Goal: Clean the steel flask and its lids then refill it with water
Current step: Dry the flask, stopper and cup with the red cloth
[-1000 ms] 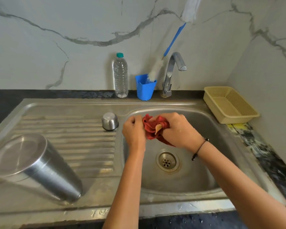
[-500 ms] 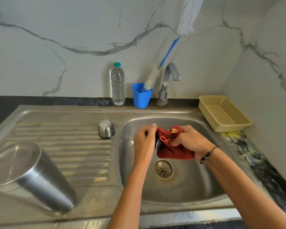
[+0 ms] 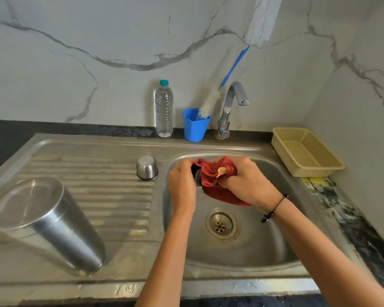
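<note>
Head view: bottle brush [image 3: 208,104] in blue cup [image 3: 195,127].

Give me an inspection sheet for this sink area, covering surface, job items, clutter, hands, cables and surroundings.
Surface: steel sink with a ribbed drainboard; tap shows no water running.
Job's things: steel flask upside down on the drainboard; steel cap upside down near the basin; a dark lid, mostly hidden, being wiped with a red cloth over the basin.
Clutter: water bottle, blue cup holding a bottle brush, empty yellow basket.
Hands: left hand grips the lid; right hand grips the cloth.
Cables: nothing seen.
Surroundings: marble-look wall, dark countertop.
</note>
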### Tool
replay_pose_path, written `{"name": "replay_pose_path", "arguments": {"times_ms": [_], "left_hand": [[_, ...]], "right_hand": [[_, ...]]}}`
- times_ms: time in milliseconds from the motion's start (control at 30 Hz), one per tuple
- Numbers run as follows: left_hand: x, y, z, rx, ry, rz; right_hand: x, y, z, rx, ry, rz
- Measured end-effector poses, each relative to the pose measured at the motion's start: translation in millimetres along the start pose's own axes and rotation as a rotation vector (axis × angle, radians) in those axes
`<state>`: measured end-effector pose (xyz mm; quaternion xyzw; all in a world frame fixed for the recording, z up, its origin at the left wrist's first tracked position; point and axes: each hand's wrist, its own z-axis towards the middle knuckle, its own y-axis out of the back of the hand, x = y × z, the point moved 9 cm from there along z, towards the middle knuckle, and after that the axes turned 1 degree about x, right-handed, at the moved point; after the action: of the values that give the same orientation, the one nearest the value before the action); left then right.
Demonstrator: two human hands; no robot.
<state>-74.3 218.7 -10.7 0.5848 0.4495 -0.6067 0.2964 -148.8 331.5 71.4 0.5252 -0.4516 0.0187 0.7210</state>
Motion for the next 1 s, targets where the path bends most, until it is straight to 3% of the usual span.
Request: {"name": "replay_pose_path", "arguments": {"times_ms": [233, 367, 467, 600, 700, 833, 1000], "left_hand": [[-2, 6, -5, -0.082, -0.108, -0.04], [-2, 10, -1, -0.107, -0.093, -0.069], [1, 5, 3, -0.056, -0.053, -0.073], [6, -9, 11, 0.127, 0.151, -0.103], [3, -13, 13, 0.191, 0.28, -0.259], [-9, -16, 8, 0.135, 0.202, -0.268], [0, -4, 8, 0.059, 0.227, -0.367]], "right_hand": [[-14, -10, 7, 0.162, -0.246, 0.303], [-26, -23, 0, 0.235, -0.374, 0.606], [-35, -24, 1, 0.225, -0.416, 0.678], [-37, 10, 10, -0.014, -0.286, 0.462], [-14, 36, 8, -0.172, -0.034, 0.224], [7, 26, 1, -0.152, 0.135, 0.128], [4, -3, -2, -0.067, 0.066, 0.229]]}}
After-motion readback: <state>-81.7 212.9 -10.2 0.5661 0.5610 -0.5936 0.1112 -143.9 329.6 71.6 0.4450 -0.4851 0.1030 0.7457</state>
